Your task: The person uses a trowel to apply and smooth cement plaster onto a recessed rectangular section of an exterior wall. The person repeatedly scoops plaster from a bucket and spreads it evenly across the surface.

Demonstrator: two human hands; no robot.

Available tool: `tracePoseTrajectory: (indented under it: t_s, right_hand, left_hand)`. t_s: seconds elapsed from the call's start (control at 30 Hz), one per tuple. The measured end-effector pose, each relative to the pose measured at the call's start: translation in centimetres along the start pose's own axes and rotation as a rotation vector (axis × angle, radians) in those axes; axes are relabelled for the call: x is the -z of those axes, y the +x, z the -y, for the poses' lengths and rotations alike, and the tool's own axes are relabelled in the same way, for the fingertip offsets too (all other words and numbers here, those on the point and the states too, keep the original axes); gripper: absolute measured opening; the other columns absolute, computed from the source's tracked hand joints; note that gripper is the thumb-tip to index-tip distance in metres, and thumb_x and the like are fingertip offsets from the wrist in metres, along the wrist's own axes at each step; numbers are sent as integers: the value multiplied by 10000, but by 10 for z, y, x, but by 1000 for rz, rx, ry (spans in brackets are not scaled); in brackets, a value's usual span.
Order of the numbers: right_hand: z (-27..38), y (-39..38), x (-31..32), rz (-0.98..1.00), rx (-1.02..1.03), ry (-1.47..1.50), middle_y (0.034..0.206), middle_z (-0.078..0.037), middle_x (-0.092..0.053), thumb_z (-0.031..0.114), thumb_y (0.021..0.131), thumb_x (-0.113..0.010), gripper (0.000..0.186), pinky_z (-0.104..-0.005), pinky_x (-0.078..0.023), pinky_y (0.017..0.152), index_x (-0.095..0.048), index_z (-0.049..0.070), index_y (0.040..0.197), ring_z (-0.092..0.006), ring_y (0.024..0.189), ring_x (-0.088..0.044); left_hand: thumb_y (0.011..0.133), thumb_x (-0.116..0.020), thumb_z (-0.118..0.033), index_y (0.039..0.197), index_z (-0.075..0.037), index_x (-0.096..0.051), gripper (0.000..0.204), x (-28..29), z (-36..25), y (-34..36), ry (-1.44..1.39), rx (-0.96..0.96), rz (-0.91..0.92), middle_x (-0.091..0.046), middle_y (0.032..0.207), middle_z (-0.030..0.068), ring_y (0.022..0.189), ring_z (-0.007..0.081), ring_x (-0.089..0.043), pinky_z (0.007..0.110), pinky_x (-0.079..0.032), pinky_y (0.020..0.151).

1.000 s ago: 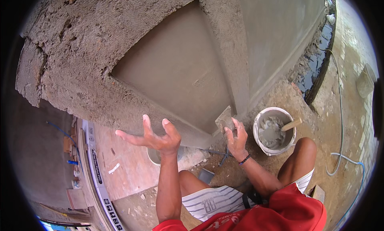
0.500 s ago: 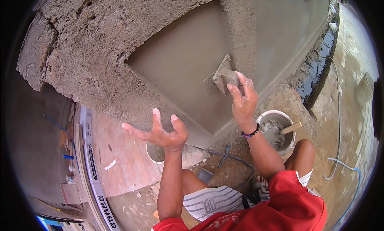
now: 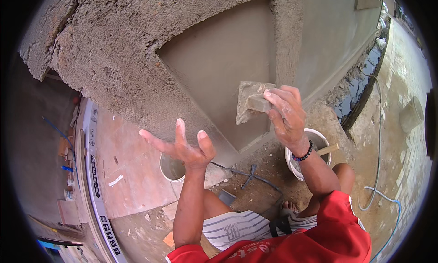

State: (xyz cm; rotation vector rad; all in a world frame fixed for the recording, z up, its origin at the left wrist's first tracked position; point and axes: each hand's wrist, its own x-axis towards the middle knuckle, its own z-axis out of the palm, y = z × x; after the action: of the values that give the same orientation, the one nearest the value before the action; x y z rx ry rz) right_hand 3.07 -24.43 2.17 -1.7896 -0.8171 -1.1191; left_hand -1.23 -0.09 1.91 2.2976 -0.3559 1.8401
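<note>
1. Your right hand (image 3: 288,117) grasps the block handle (image 3: 258,104) of a flat plastering float (image 3: 245,92) between thumb and fingers.
2. The float is at the smooth recessed wall panel (image 3: 219,62), near its lower right side; whether its face touches the surface, you cannot tell.
3. Your left hand (image 3: 188,152) is released, its fingers spread, near the panel's lower left edge.
4. Near your right wrist stands 1 white bucket (image 3: 292,168), a wooden handle (image 3: 328,149) jutting out; 1 smaller-looking pail (image 3: 170,168) sits partly behind your left hand.
</note>
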Motion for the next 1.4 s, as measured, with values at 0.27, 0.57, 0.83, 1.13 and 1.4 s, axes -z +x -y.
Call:
tracePoseTrajectory:
  t_s: [0.27,0.57,0.83,1.13,1.4]
  right_hand:
    - [-2,94,5,146,353,-182,1005,-25,-629,18,721,-668,383,-365,-468,800,-664,120,1091,-262,924,-538]
    - [-44,-76,-16,582,247,-198,1112,-34,-593,47,706,-650,438,-379,-463,839,-643,160,1129,-260,1000,-534]
    - [-19,-28,13,370,129,-41,1066,-52,-603,-3,713,-683,440,-380,-450,843,-635,130,1129,-276,979,-534]
    - [-14,112,25,158,388,-190,1021,-40,-624,-11,715,-674,401,-384,-465,806,-651,114,1095,-277,941,-544]
    - [-40,11,6,372,306,-282,1080,-10,-603,72,754,-640,371,-364,-443,829,-637,167,1112,-240,1014,-540]
  left_hand:
    - [910,-445,-350,1377,-50,-396,557,-1,3,-3,-33,1,-6,-20,1522,328,1420,484,-31,624,-94,1100]
    - [906,-436,-362,1378,-35,-390,576,-2,2,-2,-14,-31,3,-14,1523,327,1424,474,-18,628,-84,1102]
    - [912,-440,-365,1366,-30,-398,566,3,3,-1,7,-29,15,0,1519,338,1419,485,-16,622,-84,1102]
    - [905,-440,-359,1360,-27,-412,563,-4,0,0,17,-2,4,-16,1522,331,1418,488,-34,622,-90,1099]
    - [888,-446,-373,1356,-3,-404,598,-2,5,0,65,-41,3,-34,1525,315,1421,481,-25,622,-102,1103]
